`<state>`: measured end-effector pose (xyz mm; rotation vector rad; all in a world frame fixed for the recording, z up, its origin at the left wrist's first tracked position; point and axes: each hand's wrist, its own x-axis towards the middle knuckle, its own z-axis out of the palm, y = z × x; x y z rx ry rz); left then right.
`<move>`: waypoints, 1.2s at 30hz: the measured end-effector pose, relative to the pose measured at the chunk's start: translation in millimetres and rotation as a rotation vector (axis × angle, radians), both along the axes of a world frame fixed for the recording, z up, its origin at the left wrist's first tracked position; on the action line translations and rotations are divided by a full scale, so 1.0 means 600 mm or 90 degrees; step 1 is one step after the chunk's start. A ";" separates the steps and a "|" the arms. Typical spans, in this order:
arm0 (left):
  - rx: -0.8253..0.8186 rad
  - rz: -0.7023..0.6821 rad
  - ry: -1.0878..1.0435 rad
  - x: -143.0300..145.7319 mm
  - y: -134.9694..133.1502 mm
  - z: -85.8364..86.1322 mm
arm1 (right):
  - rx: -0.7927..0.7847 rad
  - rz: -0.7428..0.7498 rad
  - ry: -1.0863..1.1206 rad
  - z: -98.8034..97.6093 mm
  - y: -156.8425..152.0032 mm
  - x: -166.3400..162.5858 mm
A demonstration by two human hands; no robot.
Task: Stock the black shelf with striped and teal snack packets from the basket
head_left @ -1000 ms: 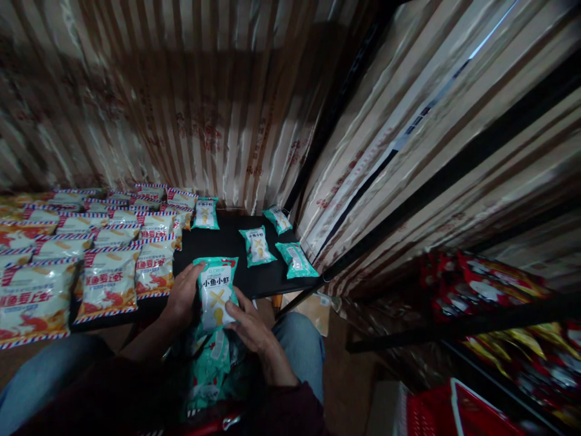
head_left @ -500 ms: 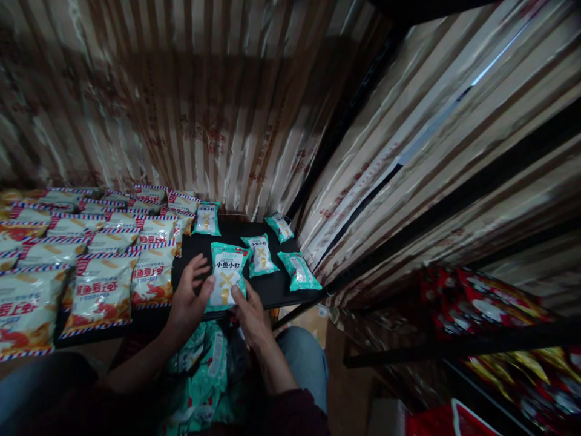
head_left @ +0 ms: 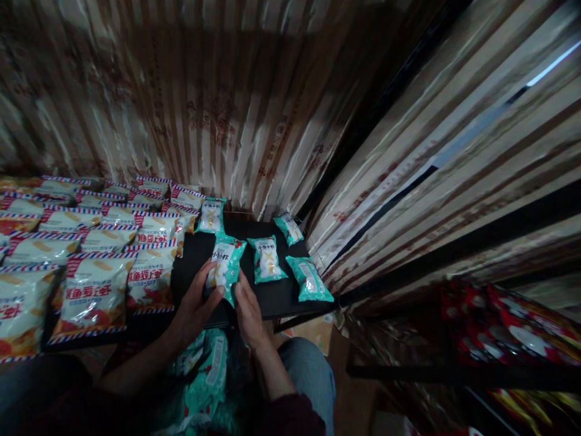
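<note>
Both hands pinch one teal snack packet [head_left: 226, 262] just left of the frame's centre, over the black shelf [head_left: 281, 297]: the left hand [head_left: 196, 306] grips its left edge, the right hand [head_left: 245, 307] its lower right corner. Three teal packets [head_left: 269, 259] lie to its right, red-and-white shrimp snack bags [head_left: 95, 284] fill the left.

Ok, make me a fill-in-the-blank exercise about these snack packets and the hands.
1. The left hand and right hand hold a snack packet coloured ____.
2. The shelf under it is ____.
3. Apart from that one, ____ matching packets lie on the shelf.
4. The red-striped packets fill the shelf's ____ side.
Missing words: teal, black, four, left.
</note>
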<state>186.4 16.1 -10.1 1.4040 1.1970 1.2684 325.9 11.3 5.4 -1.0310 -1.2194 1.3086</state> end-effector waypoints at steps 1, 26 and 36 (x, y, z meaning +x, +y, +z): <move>-0.029 -0.011 -0.027 -0.001 0.002 0.000 | 0.001 0.005 0.001 -0.002 -0.001 0.000; -0.111 0.026 -0.191 -0.041 0.018 -0.076 | 0.121 -0.010 -0.189 -0.021 -0.008 -0.001; -0.159 -0.071 -0.342 -0.023 0.016 -0.002 | 0.153 -0.061 -0.227 -0.034 -0.010 -0.011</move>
